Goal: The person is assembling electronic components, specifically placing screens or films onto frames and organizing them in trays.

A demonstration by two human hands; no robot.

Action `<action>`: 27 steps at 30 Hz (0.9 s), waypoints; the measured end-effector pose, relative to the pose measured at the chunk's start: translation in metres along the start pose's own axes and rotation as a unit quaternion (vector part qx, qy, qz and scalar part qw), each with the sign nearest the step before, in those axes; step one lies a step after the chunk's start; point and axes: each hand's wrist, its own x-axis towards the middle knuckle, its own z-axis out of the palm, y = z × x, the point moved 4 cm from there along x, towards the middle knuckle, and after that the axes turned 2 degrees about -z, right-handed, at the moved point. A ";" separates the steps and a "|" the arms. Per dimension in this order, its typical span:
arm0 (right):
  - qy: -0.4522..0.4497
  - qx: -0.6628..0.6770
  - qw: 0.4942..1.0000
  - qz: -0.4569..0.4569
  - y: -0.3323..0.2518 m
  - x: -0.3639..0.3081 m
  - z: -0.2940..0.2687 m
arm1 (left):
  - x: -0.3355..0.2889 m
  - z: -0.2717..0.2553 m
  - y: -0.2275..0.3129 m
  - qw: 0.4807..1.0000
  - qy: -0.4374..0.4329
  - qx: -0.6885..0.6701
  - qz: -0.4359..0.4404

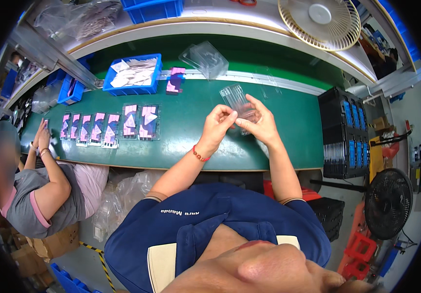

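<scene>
Across the view, the green bench (186, 151) is spread wide, with its far left side worked at by a second person (54, 195). At the back, the blue bin (131, 89) is seen piled with white slips (135, 72); rows of pink-and-dark pieces (130, 122) are laid out well to the left of the hands. Now to the middle: over the bench, the clear tray (233, 95) is held between both hands. Its long axis is slanted, the far end pointed forward and left past the fingertips, the near end tucked toward the right palm. By the right hand (260, 122) it is gripped, thumb in front, fingers up along the right side; by the left hand (219, 124) the left edge is pinched, thumb and fingers drawn together. The near end is lain closest to the right hand. Much is lost here: that end is covered by the thumbs, the left fingertips are partly masked, and through the transparent walls, whether anything is contained cannot be told.
</scene>
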 end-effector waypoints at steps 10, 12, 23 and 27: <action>0.099 0.131 0.980 0.113 0.019 -0.042 -0.030 | 0.002 0.027 -0.036 0.992 -0.079 -0.049 -0.083; 0.119 0.123 0.977 0.124 0.015 -0.049 -0.043 | 0.002 0.018 -0.046 0.988 -0.082 -0.071 -0.107; 0.291 -0.624 0.722 0.073 -0.011 -0.073 -0.117 | -0.005 0.010 -0.037 0.987 -0.076 -0.011 -0.141; 0.126 -0.179 0.973 0.071 0.003 -0.048 -0.035 | -0.007 0.010 -0.036 0.987 -0.110 -0.007 -0.113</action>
